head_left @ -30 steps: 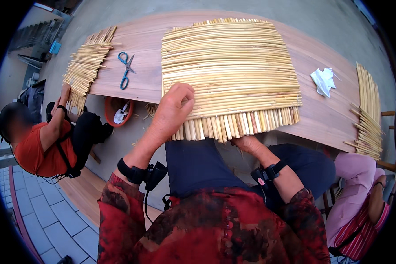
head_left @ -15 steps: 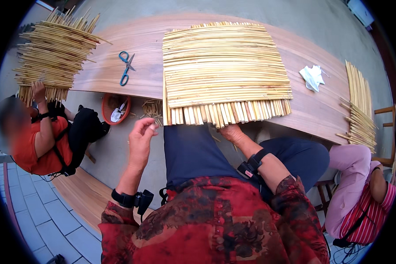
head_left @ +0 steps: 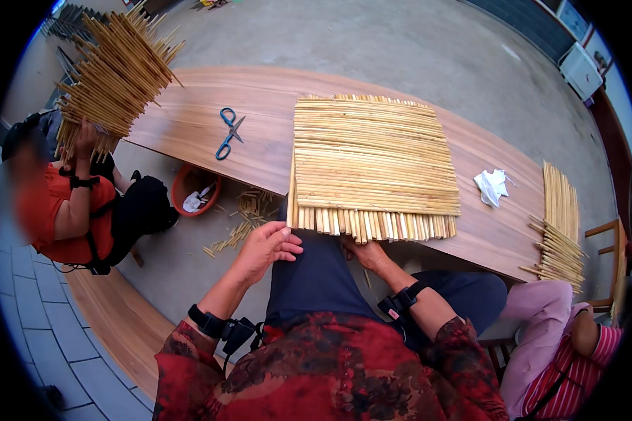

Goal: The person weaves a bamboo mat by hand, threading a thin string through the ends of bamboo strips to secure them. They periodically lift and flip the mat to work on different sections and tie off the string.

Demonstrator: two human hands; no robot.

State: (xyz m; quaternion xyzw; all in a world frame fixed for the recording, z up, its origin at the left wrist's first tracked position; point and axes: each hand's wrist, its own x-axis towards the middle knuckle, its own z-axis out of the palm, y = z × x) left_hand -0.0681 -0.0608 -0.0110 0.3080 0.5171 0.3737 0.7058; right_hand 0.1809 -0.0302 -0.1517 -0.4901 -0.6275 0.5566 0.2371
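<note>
A mat of pale sticks (head_left: 376,158) lies on the wooden table in front of me, layered crosswise, its near edge jutting past the tabletop over my lap. My left hand (head_left: 265,249) is at the mat's near left corner. Its fingertips touch or nearly touch the end of the leftmost lengthwise stick (head_left: 292,200); the other fingers are loosely bent and apart. Below the middle of the near edge is my right hand (head_left: 369,256). Its fingers reach under the stick ends and are mostly hidden, so what they hold does not show.
Blue-handled scissors (head_left: 229,133) lie spread on the table (head_left: 260,91). A crumpled white mask-like cloth (head_left: 492,186) and another stick bundle (head_left: 560,217) are to the right. At left, a co-worker in orange (head_left: 84,217) handles sticks (head_left: 112,77) beside a red basin (head_left: 195,189) and floor scraps (head_left: 249,210).
My left hand has moved from beside the mat to its near left corner. My right hand stays under the near edge. The view has tilted up, and the co-worker's sticks at left are raised and slanted.
</note>
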